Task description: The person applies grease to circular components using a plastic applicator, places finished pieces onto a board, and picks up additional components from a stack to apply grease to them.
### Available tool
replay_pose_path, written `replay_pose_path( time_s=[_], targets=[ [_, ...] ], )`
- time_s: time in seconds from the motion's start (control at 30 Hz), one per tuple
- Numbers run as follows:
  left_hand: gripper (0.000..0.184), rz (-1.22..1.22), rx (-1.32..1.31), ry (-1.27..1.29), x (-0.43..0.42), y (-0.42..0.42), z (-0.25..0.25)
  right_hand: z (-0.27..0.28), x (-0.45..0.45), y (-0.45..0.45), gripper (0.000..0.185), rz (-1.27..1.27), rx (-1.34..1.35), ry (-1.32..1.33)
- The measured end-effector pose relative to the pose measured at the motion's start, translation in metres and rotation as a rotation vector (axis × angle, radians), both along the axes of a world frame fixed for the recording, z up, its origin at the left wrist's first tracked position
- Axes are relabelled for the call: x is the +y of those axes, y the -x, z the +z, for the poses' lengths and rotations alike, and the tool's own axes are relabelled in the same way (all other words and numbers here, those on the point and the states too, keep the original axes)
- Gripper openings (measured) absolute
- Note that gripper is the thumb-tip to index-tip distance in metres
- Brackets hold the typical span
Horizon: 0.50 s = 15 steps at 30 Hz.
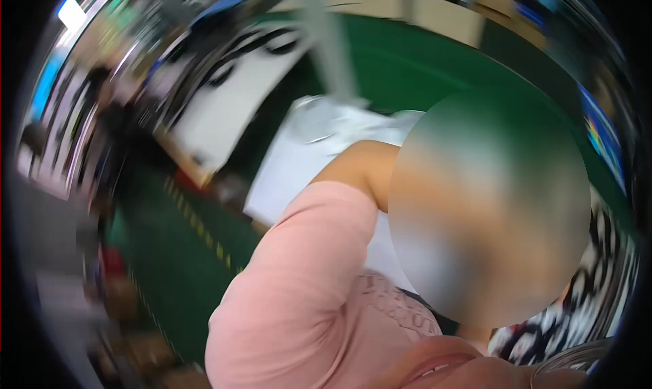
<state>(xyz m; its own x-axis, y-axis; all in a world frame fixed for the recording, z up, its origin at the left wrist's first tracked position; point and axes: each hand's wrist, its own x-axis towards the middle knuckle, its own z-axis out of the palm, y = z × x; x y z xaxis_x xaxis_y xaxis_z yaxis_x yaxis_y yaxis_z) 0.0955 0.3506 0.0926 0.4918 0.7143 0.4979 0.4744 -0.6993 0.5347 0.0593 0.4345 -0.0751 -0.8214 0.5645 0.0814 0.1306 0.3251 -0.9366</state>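
A pink sleeve (292, 253) with a bent bare elbow (360, 161) fills the middle of the head view. The forearm runs right into a large blurred oval (489, 205), which hides what lies at its end. Neither my left hand nor my right hand can be made out, and whatever they hold or touch is hidden. Behind the elbow is a white table (275, 178), with a round clear dish-like thing (314, 119) on it.
A second pale table (224, 110) with dark curved pieces stands at upper left. Green floor (180, 253) with a yellow dashed line lies at left. Black-and-white items (577, 307) are at lower right. Much is smeared by motion.
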Motion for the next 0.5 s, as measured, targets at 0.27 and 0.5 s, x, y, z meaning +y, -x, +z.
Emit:
replay_pose_path(
  time_s=[0.27,0.5],
  targets=[
    [0.027,0.743,0.035,0.055,-0.303,0.115,-0.023,-0.042,0.04,-0.006,0.021,0.038,0.589,1.076],
    [0.031,1.675,-0.019,0.218,-0.461,0.244,-0.003,-0.039,0.048,-0.003,0.024,0.118,0.698,1.181]
  ],
)
